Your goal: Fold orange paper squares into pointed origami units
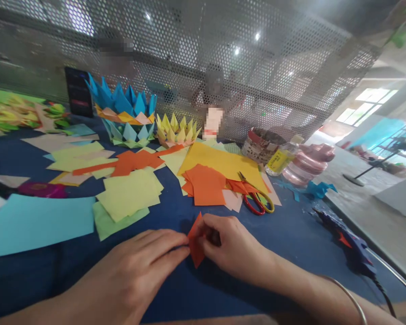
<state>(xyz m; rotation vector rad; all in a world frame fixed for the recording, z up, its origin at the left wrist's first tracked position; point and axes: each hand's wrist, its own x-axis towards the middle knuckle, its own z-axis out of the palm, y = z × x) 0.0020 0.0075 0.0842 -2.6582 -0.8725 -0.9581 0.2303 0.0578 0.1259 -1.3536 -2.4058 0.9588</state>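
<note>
On the blue tabletop right in front of me stands a small folded piece of orange paper [196, 255], pointed at top and bottom. My right hand [223, 239] pinches it from the right with curled thumb and fingers. From the other side, my left hand [145, 257] holds its left edge at the fingertips, the fingers straight and close together. Just beyond my hands lies a stack of orange paper squares [208, 185]. Scissors [257, 198] with a red and a yellow handle rest to its right. Pale yellow squares [128, 192] lie to the left, on top of green ones.
Folded-paper rings in blue [128, 101] and yellow [176, 128] stand at the back, near a phone [78, 92]. A glue gun [350, 246] lies right, its cord running frontward. A bottle [284, 155] and a round container [262, 145] stand before the perforated screen [189, 54]. Light blue paper [43, 221] lies left.
</note>
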